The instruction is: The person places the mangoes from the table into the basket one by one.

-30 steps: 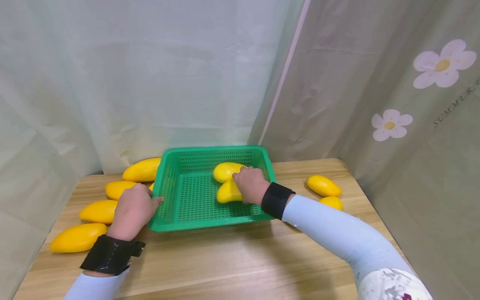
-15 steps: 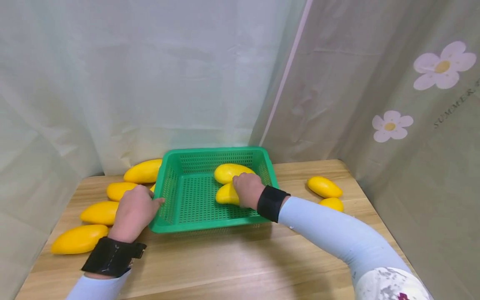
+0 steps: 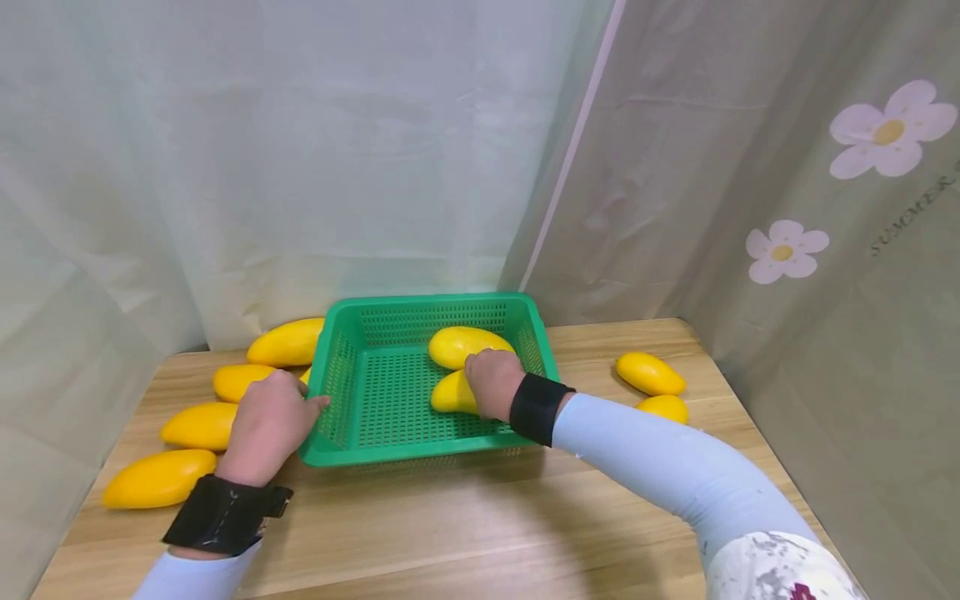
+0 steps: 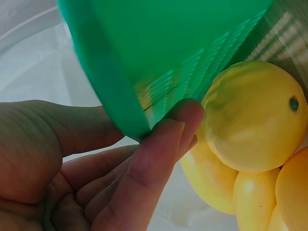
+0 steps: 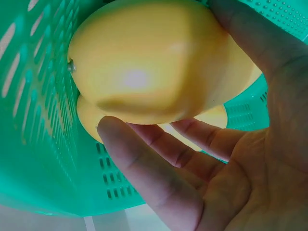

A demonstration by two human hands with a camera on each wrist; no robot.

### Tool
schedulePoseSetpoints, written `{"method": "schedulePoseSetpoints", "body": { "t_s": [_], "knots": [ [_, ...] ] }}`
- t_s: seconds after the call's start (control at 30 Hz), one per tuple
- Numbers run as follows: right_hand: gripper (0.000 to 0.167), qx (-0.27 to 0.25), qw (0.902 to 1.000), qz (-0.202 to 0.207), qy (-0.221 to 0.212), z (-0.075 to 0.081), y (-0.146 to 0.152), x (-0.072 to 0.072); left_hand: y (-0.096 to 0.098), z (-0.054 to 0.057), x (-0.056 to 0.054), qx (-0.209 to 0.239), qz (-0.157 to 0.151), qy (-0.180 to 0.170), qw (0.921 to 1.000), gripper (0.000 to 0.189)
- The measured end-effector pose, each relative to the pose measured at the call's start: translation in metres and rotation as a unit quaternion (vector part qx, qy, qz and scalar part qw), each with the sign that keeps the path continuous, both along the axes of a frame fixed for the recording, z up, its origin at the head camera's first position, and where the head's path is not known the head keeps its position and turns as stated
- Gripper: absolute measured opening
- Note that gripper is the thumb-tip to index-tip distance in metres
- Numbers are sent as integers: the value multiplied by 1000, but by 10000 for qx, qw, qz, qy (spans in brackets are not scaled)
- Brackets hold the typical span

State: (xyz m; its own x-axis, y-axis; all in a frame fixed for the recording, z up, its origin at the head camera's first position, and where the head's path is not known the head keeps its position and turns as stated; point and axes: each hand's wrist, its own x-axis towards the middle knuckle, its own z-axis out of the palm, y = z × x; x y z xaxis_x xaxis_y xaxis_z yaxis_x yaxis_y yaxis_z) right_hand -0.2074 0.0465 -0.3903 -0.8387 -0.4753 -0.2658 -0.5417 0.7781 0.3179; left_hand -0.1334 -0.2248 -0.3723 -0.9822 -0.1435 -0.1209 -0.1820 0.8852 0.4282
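Note:
A green plastic basket [image 3: 427,451] with slotted walls stands on the table. My left hand [image 3: 267,423] pinches its left rim between thumb and fingers; the left wrist view shows the rim [image 4: 103,96] in that grip. Inside the basket's right half, my right hand [image 3: 495,383] holds a yellow mango [image 3: 452,393], fingers and thumb curved round it. A second mango [image 3: 467,344] lies right behind it in the basket. The right wrist view shows the held mango [image 5: 139,62] large between thumb and fingers, partly covering the other mango [image 5: 89,115].
Several mangoes lie left of the basket, among them a front one [image 3: 159,479] and a back one [image 3: 287,342]. To the right are two more, a whole one [image 3: 649,373] and one partly behind the sleeve [image 3: 666,407]. Curtains [image 3: 360,150] enclose the wooden table [image 3: 420,533].
My right hand has shifted slightly nearer and to the left with the mango, showing more of the mango behind. The left hand keeps its hold on the rim.

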Motion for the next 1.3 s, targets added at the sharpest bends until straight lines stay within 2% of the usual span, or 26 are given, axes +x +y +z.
{"method": "schedulePoseSetpoints", "body": {
  "t_s": [0.37, 0.57, 0.67, 0.83, 0.93, 1.0, 1.13, 1.3],
  "knots": [
    [46, 294, 9995, -7, 128, 2, 3, 5, 1, -2, 0, -92, -33, 223, 9997, 32],
    [45, 265, 9995, 20, 141, 5, 7, 9, 2, -1, 0, -66, -40, 185, 9998, 32],
    [51, 89, 10000, -5, 35, 10, 9, 9, 2, -1, 0, -63, -45, 186, 9998, 33],
    [71, -152, 9998, -111, -106, 23, 13, 3, -1, -3, 0, -50, -67, 138, 9999, 40],
    [77, -491, 9987, -134, -50, 31, 20, -2, -3, -3, 0, -41, -75, 123, 9999, 41],
    [75, -898, 9958, -145, 57, 35, 27, -6, -4, -4, 0, -46, -74, 143, 9999, 40],
    [69, -1688, 9843, -303, 427, 42, 47, -14, -4, -4, -1, -38, -89, 209, 9997, 34],
    [70, -2205, 9693, -841, 682, 45, 79, -25, -2, -4, -1, -28, -111, 217, 9997, 33]
  ]
}}
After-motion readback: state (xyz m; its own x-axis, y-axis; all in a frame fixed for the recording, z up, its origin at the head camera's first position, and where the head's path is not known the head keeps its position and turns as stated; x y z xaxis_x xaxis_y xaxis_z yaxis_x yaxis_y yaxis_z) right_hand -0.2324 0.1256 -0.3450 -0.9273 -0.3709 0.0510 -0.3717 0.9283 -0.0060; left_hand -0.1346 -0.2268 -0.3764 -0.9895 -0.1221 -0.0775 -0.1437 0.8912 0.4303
